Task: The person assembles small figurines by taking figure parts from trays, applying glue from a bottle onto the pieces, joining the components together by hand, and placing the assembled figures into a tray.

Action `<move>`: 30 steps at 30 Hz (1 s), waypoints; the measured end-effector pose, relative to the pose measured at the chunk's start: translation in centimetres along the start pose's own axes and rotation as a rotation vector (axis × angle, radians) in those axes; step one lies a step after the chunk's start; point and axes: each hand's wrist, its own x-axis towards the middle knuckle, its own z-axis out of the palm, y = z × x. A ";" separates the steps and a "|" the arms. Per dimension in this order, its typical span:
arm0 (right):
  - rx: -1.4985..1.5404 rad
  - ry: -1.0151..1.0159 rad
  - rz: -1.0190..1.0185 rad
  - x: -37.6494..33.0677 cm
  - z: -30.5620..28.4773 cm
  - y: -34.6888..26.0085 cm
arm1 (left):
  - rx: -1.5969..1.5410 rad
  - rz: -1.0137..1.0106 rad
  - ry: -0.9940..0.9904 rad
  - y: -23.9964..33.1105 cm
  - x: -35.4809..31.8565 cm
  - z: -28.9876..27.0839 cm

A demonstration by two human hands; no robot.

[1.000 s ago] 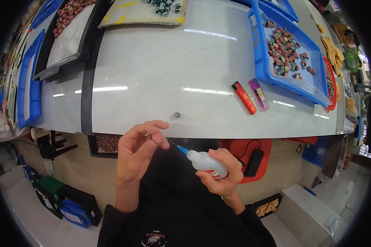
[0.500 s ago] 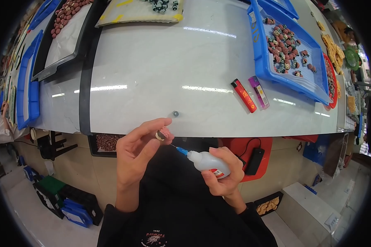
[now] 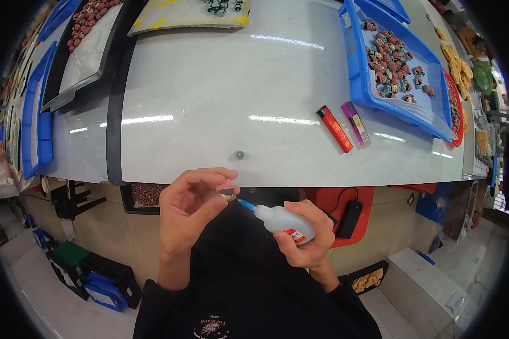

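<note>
Between the thumb and fingers of my left hand is a small pink, bumpy figurine head with a dark and cream underside. My right hand is wrapped round a translucent white squeeze bottle with a blue needle tip. The tip points up and left, close to the underside of the pink piece; whether they touch I cannot tell. Just beyond my left hand, a small grey-green part stands on the white table.
A blue tray of pink-and-green figurines stands at the right, with a red lighter and a purple lighter near it. A black tray of pink pieces is far left. Green parts lie on a pale board at the back.
My left hand has tilted the pink piece, so its underside now faces the bottle more. The bottle has shifted slightly left, bringing its tip nearer the piece.
</note>
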 end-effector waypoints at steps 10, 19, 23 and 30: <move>-0.032 0.152 -0.021 -0.2 -0.2 -1.3 | -0.041 0.011 -0.122 -0.8 -0.1 -0.7; -0.133 0.109 -0.222 2.5 -0.7 -3.1 | -0.037 -0.152 -0.068 0.0 -0.4 -0.2; -0.174 0.126 -0.277 2.7 -0.3 -3.1 | -0.026 -0.148 -0.063 0.0 -0.6 -0.5; -0.221 0.137 -0.319 2.8 -0.1 -3.2 | -0.011 -0.133 -0.093 -0.4 -0.4 -0.5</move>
